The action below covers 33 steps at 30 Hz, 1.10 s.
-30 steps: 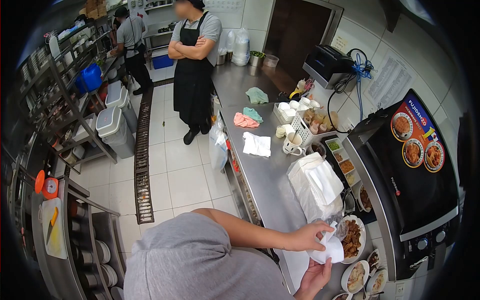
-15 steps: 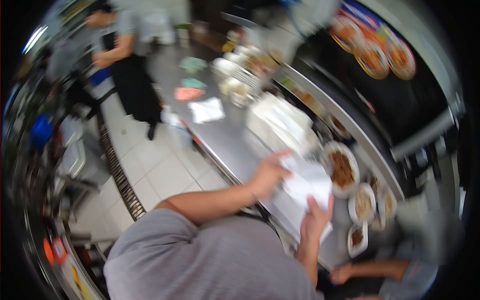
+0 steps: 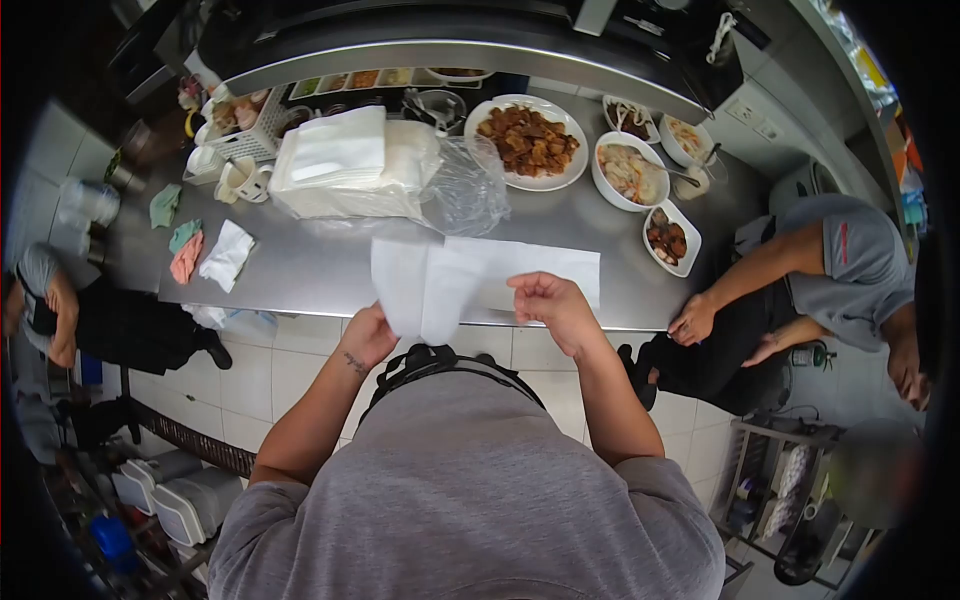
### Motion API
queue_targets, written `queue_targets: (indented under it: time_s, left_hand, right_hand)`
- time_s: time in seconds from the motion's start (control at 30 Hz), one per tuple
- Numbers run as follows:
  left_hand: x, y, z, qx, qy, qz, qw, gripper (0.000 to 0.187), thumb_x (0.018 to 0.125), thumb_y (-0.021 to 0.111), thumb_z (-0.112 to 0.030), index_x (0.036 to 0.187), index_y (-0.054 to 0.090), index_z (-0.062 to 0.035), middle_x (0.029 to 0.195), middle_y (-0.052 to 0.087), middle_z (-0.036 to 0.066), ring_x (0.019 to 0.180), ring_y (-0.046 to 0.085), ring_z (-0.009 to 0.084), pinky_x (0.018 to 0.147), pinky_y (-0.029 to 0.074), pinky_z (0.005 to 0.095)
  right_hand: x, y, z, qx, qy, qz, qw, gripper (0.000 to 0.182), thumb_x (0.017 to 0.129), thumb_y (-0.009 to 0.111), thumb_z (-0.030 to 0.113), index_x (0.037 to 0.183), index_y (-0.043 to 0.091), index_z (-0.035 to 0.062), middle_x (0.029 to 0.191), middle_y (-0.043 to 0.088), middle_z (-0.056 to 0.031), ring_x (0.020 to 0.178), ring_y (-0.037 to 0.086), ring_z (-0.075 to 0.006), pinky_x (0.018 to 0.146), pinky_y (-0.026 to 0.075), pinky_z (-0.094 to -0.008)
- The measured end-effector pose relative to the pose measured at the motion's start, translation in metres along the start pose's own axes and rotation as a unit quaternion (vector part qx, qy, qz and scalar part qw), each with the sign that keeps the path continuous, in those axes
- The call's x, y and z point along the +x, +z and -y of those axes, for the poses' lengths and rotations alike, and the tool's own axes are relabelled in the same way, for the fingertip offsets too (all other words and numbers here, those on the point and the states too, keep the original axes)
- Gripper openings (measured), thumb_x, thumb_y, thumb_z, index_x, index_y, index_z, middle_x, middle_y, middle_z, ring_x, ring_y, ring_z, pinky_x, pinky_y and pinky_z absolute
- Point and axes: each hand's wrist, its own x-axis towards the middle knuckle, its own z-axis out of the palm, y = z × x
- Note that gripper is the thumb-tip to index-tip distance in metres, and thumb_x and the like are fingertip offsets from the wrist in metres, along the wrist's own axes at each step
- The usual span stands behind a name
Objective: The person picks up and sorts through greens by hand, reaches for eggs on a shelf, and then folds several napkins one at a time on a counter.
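Note:
My left hand (image 3: 370, 336) pinches the lower left edge of a folded white paper sheet (image 3: 425, 285), which stands partly raised over the front of the steel counter. Another white paper sheet (image 3: 560, 268) lies flat on the counter to the right, partly behind the raised one. Just over its front edge is my right hand (image 3: 555, 312), fingers loosely bent and apart, with nothing visible in them. Behind both sheets sits a plastic-wrapped pack of white paper (image 3: 300, 190), with a smaller stack of folded white sheets (image 3: 340, 143) on top.
A plate of browned meat (image 3: 530, 140), a bowl of pale food (image 3: 630, 170) and a small dish (image 3: 670, 240) stand at the back right. Crumpled cloths (image 3: 185, 255) lie left. A co-worker (image 3: 800, 270) sits at right; another person (image 3: 60, 310) stands at left.
The view has swung round to face the counter. My right hand, earlier on the paper, has come off it; my left hand still grips a sheet.

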Motion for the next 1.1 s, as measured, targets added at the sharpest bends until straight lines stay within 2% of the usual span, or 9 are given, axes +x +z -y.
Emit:
queue_targets:
  time_s: [0.17,0.2,0.33,0.5,0.67,0.8,0.9,1.0,1.1]
  left_hand:
    - [0.004,-0.014,0.016,0.082,-0.082,0.034,0.993,0.033,0.093,0.050,-0.008,0.122,0.049,0.0073,0.121,0.057,0.015,0.110,0.058,0.0231,0.094,0.050,0.0352]
    - [0.003,-0.005,0.018,0.085,-0.086,0.032,0.992,0.033,0.093,0.050,-0.008,0.122,0.049,0.0073,0.121,0.057,0.015,0.110,0.058,0.0231,0.094,0.050,0.0352]
    - [-0.010,0.062,0.030,0.236,-0.044,0.099,0.966,0.033,0.090,0.054,-0.007,0.122,0.054,0.0033,0.116,0.058,0.010,0.105,0.058,0.0193,0.089,0.049,0.0332]
    - [-0.008,0.100,0.048,0.398,0.094,0.146,0.901,0.036,0.086,0.058,0.000,0.122,0.057,-0.0006,0.116,0.055,0.005,0.099,0.059,0.0156,0.090,0.049,0.0294]
    - [-0.006,0.104,0.052,0.435,0.096,0.170,0.879,0.050,0.076,0.056,0.011,0.125,0.055,0.0008,0.115,0.050,0.006,0.105,0.055,0.0169,0.090,0.046,0.0275]
    - [-0.010,0.105,0.057,0.426,0.102,0.174,0.882,0.047,0.078,0.056,0.011,0.124,0.055,0.0008,0.119,0.050,0.004,0.108,0.056,0.0149,0.091,0.048,0.0271]
    - [-0.010,0.104,0.055,0.481,0.132,0.186,0.847,0.048,0.077,0.057,0.011,0.123,0.055,0.0009,0.121,0.050,0.004,0.108,0.056,0.0151,0.090,0.048,0.0271]
    - [-0.008,0.102,0.046,0.412,0.096,0.194,0.885,0.043,0.076,0.059,0.009,0.119,0.057,0.0028,0.117,0.054,0.006,0.106,0.058,0.0178,0.088,0.048,0.0278]
    - [0.006,0.101,0.029,0.295,0.057,0.055,0.952,0.030,0.080,0.068,-0.005,0.108,0.061,0.0027,0.097,0.063,0.004,0.090,0.062,0.0147,0.079,0.049,0.0239]
  right_hand:
    - [-0.030,-0.014,-0.009,-0.054,0.032,-0.082,0.995,0.041,0.089,0.062,0.021,0.125,0.053,0.0027,0.093,0.060,-0.0044,0.087,0.059,-0.0145,0.080,0.050,-0.0306]
    - [-0.031,-0.016,-0.019,-0.069,0.053,-0.031,0.996,0.062,0.089,0.062,0.036,0.138,0.040,0.0070,0.112,0.058,-0.0091,0.107,0.054,-0.0194,0.090,0.046,-0.0361]
    - [-0.033,0.015,-0.032,0.017,0.077,0.070,0.994,0.087,0.086,0.064,0.045,0.150,0.014,0.0154,0.144,0.035,-0.0178,0.128,0.040,-0.0297,0.100,0.038,-0.0448]
    - [-0.031,0.038,-0.020,0.052,0.013,0.052,0.997,0.099,0.081,0.072,0.029,0.149,0.004,0.0056,0.145,0.029,-0.0224,0.127,0.041,-0.0295,0.102,0.036,-0.0410]
    - [-0.024,0.026,-0.028,0.120,0.010,0.056,0.991,0.095,0.076,0.067,0.003,0.150,0.008,0.0078,0.143,0.034,-0.0190,0.122,0.046,-0.0274,0.094,0.045,-0.0376]
    - [-0.023,0.026,-0.025,0.107,0.014,0.056,0.993,0.089,0.077,0.063,0.001,0.149,0.012,0.0079,0.141,0.035,-0.0173,0.119,0.048,-0.0255,0.091,0.047,-0.0375]
    - [-0.016,0.025,-0.036,0.067,0.017,-0.037,0.997,0.066,0.081,0.058,0.000,0.142,0.032,0.0038,0.128,0.050,-0.0142,0.108,0.055,-0.0205,0.088,0.048,-0.0334]
    - [-0.005,0.005,-0.045,0.051,-0.045,-0.209,0.975,0.021,0.089,0.053,0.003,0.108,0.061,-0.0015,0.092,0.066,-0.0054,0.084,0.061,-0.0125,0.078,0.048,-0.0262]
    - [0.006,-0.055,-0.062,0.014,-0.119,-0.312,0.943,0.017,0.088,0.055,0.003,0.104,0.061,-0.0013,0.093,0.066,-0.0060,0.079,0.060,-0.0116,0.075,0.047,-0.0252]
